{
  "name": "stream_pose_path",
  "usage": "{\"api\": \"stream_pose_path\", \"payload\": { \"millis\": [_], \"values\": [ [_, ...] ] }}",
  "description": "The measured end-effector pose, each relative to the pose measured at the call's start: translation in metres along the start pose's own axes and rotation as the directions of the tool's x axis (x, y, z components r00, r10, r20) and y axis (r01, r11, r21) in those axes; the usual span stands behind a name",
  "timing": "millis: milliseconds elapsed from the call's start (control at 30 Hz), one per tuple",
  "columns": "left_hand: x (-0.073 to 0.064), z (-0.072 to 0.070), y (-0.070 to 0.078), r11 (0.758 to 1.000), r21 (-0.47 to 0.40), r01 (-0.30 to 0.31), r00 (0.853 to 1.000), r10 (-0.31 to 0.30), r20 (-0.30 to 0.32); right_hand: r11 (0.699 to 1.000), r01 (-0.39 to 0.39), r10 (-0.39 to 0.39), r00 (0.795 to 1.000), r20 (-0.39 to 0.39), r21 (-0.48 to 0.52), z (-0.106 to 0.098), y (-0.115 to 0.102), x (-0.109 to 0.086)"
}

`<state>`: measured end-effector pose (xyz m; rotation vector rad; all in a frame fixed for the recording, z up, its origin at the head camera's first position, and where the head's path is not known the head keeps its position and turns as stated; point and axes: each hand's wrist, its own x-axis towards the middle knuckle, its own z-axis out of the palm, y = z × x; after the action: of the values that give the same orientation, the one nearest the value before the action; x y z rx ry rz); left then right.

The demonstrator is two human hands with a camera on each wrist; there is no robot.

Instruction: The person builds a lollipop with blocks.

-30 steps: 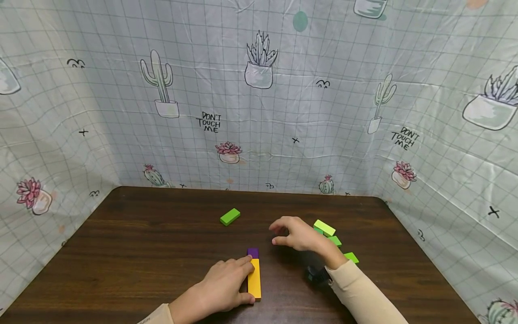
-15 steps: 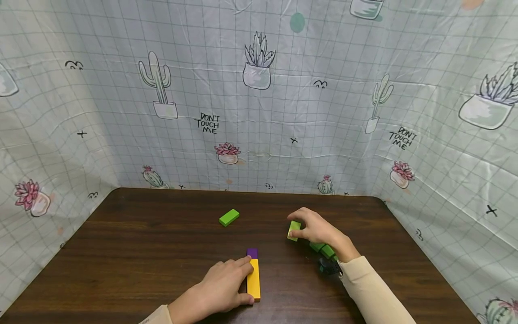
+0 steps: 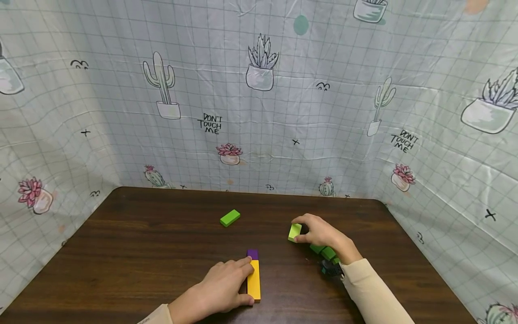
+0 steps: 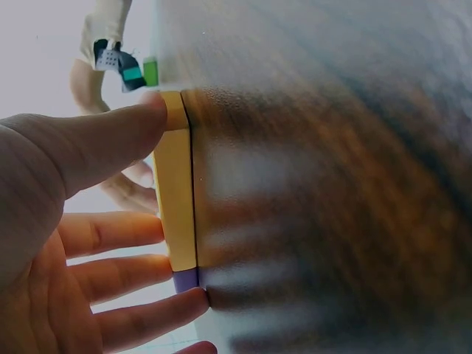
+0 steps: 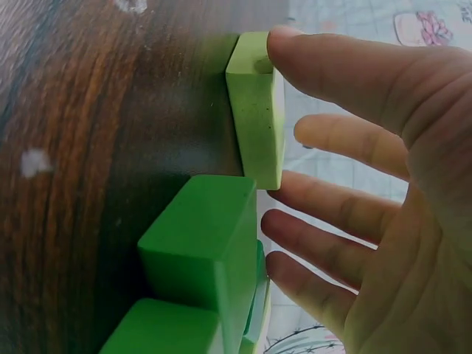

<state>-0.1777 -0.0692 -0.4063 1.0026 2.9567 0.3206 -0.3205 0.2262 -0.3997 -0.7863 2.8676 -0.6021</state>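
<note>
On the brown tabletop a long yellow block (image 3: pixel 253 281) lies end to end with a purple block (image 3: pixel 252 254). My left hand (image 3: pixel 224 283) grips the yellow block, thumb at its near end and a fingertip close to the purple one; the left wrist view shows the thumb on the yellow end (image 4: pixel 175 110). To the right, my right hand (image 3: pixel 321 233) holds a lime-green block (image 3: pixel 295 231) between thumb and index finger. In the right wrist view the thumb is on the near edge of the lime-green block (image 5: pixel 254 125), the other fingers spread behind.
A bright green block (image 3: pixel 229 218) lies alone toward the back. Several darker green blocks (image 3: pixel 317 248) sit beneath the right wrist, close to the lime-green one. A dark wrist-worn device (image 3: pixel 331 268) hangs under the right forearm. Patterned cloth (image 3: pixel 259 135) surrounds the table's back and sides.
My right hand went right to the green group, took the lime-green block from there and brought it left, flat on the table. My left hand stayed on the yellow block.
</note>
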Motion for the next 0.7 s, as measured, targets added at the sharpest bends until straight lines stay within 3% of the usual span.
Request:
{"api": "stream_pose_path", "payload": {
  "millis": [300, 533, 700],
  "values": [
    [-0.0017, -0.0014, 0.0003, 1.0, 0.0, 0.005, 1.0, -0.005, 0.004, 1.0, 0.005, -0.005, 1.0, 0.008, -0.021, 0.0029, -0.0003, 0.0017],
    [-0.0008, -0.0026, 0.0001, 1.0, -0.004, 0.006, 1.0, -0.006, 0.004, 0.997, -0.041, 0.04, 0.999, -0.02, -0.064, 0.0047, -0.0049, 0.0012],
    [0.0004, -0.002, 0.0006, 1.0, -0.003, 0.004, 1.0, -0.004, 0.004, 0.999, 0.012, -0.011, 1.0, 0.006, -0.035, 0.0052, -0.0026, -0.0004]
  ]
}}
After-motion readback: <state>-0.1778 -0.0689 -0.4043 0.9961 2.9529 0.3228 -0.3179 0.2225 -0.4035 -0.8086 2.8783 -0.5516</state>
